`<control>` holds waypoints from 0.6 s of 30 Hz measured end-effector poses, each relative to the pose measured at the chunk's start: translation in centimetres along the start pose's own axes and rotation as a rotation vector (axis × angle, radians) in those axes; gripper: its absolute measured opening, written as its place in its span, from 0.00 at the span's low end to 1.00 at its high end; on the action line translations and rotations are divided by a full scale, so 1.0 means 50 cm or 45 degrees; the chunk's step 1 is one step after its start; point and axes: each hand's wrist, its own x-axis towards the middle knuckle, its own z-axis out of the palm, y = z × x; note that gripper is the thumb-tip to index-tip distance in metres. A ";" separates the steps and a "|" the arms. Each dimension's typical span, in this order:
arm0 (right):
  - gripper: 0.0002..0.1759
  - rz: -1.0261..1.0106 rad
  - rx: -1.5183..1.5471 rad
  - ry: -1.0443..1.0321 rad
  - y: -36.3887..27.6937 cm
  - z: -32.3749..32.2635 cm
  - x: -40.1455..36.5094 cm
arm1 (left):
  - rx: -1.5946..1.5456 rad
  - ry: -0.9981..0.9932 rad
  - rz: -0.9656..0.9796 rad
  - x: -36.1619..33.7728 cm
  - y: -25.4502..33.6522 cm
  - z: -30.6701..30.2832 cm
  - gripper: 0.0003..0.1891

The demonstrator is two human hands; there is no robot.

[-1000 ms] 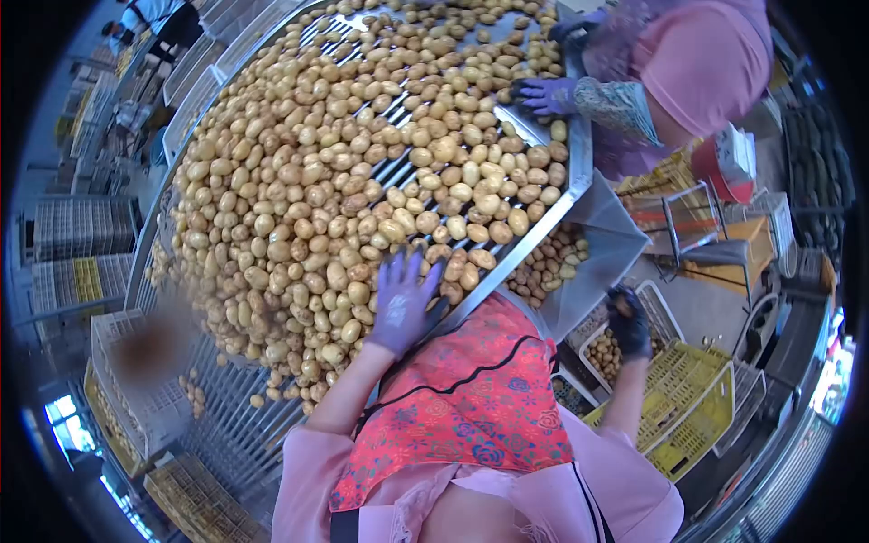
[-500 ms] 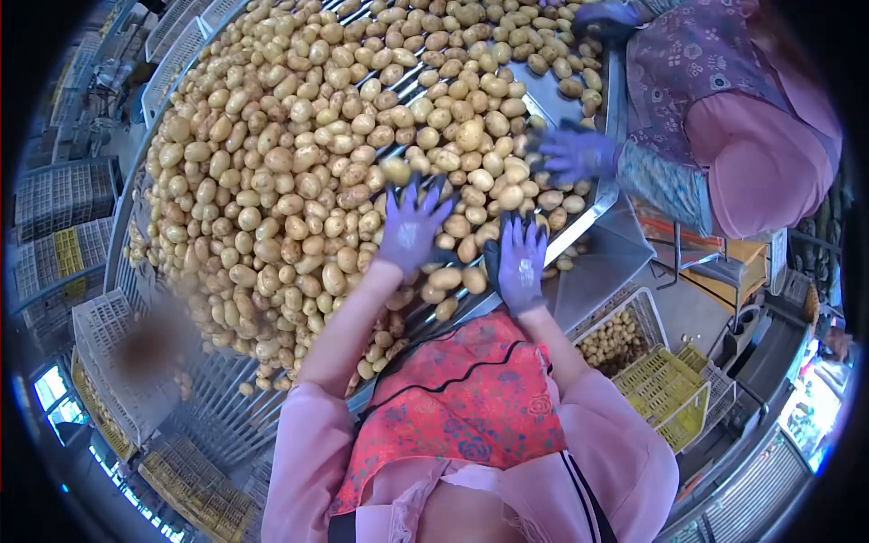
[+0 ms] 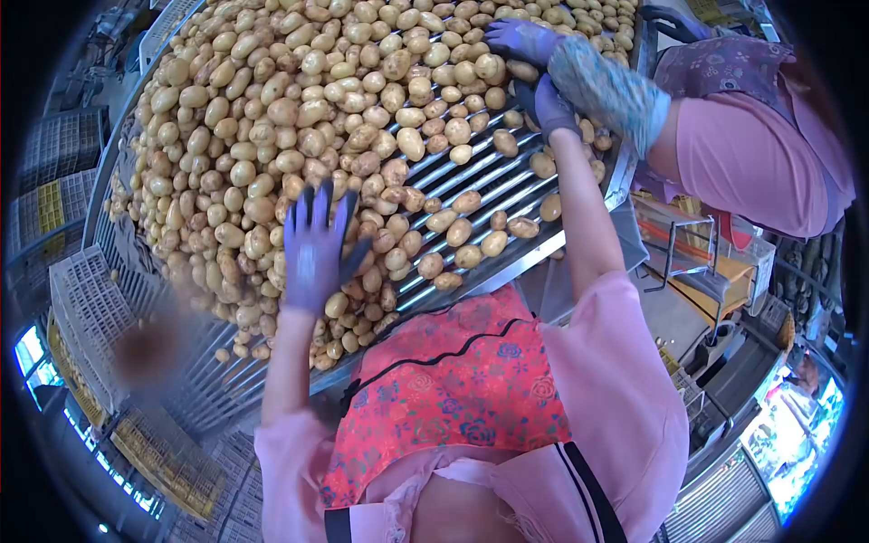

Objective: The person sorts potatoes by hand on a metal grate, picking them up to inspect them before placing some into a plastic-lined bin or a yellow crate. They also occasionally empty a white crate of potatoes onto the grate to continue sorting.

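Note:
A large heap of potatoes [image 3: 262, 118] covers a metal bar grating [image 3: 493, 185]. In a purple glove with dark fingers, my left hand [image 3: 314, 249] lies open on the heap, fingers spread and pointing away from me, holding nothing. My right hand [image 3: 550, 109], gloved the same way, is stretched far forward at the right side of the grating. Its fingers are apart and touch potatoes there, partly hidden by a co-worker's patterned sleeve [image 3: 602, 86]. Just beyond it, the co-worker's gloved hand [image 3: 520, 41] rests on potatoes.
The co-worker stands at the right, beyond the grating's metal rim [image 3: 507, 276]. A white crate [image 3: 89, 299] stands at the left, with stacked crates [image 3: 172, 462] below it. An orange-brown table [image 3: 724, 285] is at the right.
My right hand has moved forward and right from the near rim; my left hand has shifted left. Potatoes have moved off the near right part, baring bars. The co-worker's hand has moved forward.

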 end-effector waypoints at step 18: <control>0.16 -1.091 -0.526 -0.493 -0.151 0.039 -0.105 | -0.050 -0.444 0.308 -0.069 0.099 0.111 0.29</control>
